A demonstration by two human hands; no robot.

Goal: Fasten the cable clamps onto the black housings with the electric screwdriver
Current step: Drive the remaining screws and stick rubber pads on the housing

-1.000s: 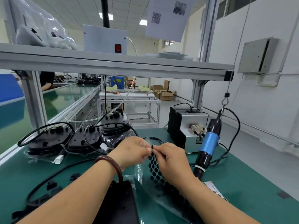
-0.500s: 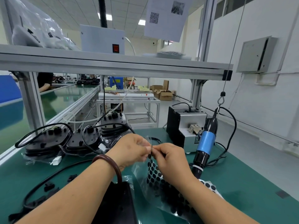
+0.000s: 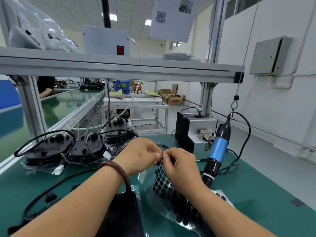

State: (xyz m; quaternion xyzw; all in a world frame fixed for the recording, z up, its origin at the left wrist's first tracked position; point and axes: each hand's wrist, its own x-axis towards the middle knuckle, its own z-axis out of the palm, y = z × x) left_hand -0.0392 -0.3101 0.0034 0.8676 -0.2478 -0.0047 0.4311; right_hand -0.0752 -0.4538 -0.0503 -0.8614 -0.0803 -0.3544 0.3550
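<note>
Fingers (image 3: 158,155) of the left hand (image 3: 138,154) and right hand (image 3: 181,165) stay pinched on one sheet of black dots (image 3: 162,183), barely shifted since a second ago, so fastening has not begun. One electric screwdriver (image 3: 218,151) hangs untouched right of the fingers. Three black housings (image 3: 46,149) sit beyond-left, with a fourth housing (image 3: 123,216) below. Two likely cable clamps (image 3: 50,197) lie lower left on the counter (image 3: 256,194).

Glossy clear plastic sheet (image 3: 150,183) of matt black dots; smooth green bench mat (image 3: 253,182); brushed-metal frame (image 3: 119,69) (dull sheen)
</note>
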